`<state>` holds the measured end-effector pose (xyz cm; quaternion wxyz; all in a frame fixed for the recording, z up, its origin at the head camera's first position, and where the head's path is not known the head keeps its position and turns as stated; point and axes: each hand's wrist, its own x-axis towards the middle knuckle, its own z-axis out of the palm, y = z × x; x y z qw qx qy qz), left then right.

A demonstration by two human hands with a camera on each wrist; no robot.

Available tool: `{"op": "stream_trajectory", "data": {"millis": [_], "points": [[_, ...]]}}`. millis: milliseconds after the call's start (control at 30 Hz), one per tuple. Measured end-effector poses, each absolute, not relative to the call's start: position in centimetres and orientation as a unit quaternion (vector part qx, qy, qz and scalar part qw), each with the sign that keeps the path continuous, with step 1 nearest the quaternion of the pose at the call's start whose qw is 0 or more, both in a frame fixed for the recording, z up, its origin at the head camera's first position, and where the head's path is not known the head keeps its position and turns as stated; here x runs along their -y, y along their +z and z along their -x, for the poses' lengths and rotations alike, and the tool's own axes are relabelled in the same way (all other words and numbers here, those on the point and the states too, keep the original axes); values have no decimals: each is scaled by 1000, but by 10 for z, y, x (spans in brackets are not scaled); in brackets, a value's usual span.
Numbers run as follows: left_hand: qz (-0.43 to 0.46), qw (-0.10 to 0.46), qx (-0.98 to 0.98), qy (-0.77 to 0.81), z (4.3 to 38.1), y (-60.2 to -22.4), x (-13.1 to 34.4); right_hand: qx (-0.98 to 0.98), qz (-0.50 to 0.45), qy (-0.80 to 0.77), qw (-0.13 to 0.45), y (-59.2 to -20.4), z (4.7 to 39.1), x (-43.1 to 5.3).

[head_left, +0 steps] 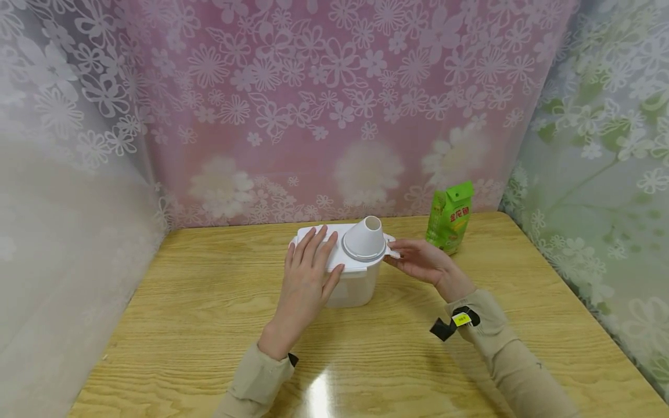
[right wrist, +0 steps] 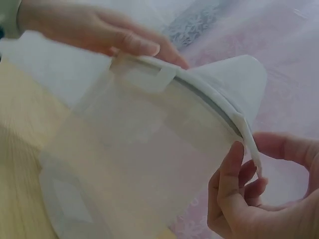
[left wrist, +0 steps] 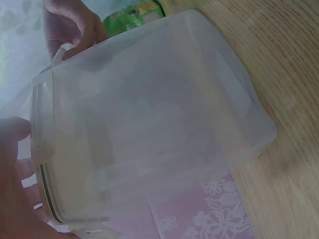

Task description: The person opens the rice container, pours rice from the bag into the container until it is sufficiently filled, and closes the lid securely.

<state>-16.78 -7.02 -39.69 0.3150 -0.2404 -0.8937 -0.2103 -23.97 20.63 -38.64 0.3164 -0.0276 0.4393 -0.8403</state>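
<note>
left hand [head_left: 303, 278]: fingers outspread, resting on lid [head_left: 340, 256] | translucent container [head_left: 353, 290]: below left hand, contents unclear through cloudy walls | cone spout [head_left: 364, 239]: between hands | right hand [head_left: 422, 264]: fingers curled, pinching lid tab [right wrist: 257, 164], clearest in right wrist view | green bag [head_left: 449, 220]: just beyond right hand, "金龙鱼" legible only from head

Glare [head_left: 319, 396] streaks the table [head_left: 183, 325] while both wrist views look hazy.

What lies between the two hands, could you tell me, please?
The head view shows the white cone, standing on the container's lid, between the left hand and the right hand.
</note>
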Motion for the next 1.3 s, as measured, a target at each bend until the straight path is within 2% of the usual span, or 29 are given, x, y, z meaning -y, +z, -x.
{"op": "stream_trajectory", "data": {"millis": [333, 467, 567, 933, 1300], "points": [[240, 314, 895, -208, 167, -399, 71, -482, 74, -827, 279, -393, 232, -207], [241, 310, 896, -207, 167, -398, 70, -535, 88, -803, 246, -393, 226, -205], [241, 309, 896, -208, 167, -397, 70, -591, 92, -776, 201, -390, 220, -201], [239, 307, 897, -209, 168, -398, 70, -734, 87, -673, -19, -372, 199, -179], [240, 311, 895, -209, 168, -397, 72, -819, 177, -522, -157, -381, 192, -159]]}}
